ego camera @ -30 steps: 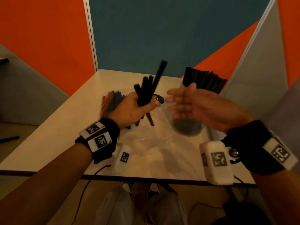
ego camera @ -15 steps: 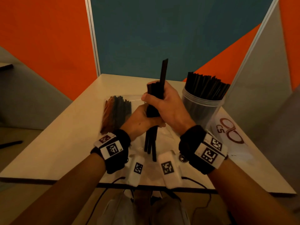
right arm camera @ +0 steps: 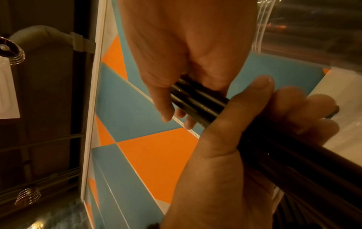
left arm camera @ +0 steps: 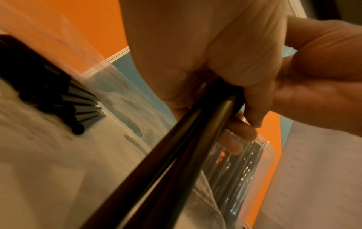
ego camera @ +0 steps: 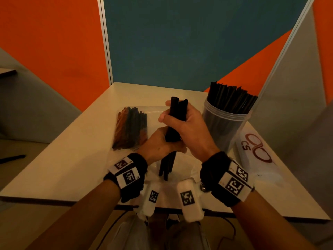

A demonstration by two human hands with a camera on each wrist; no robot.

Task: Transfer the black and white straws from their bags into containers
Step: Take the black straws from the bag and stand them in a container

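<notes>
Frame centre: my right hand and left hand clasp upright black plastic straws; clear straw-filled container stands just right.

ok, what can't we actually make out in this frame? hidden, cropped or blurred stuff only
- Count of black straws in the bundle: head view, the right hand and left hand wrap its middle.
- Fill of the container: head view, its wall is dark.
- Bag of straws: head view, dim light muddies their colours; left wrist view, blurred and cut by the left edge.
- White straws: in no view.
</notes>
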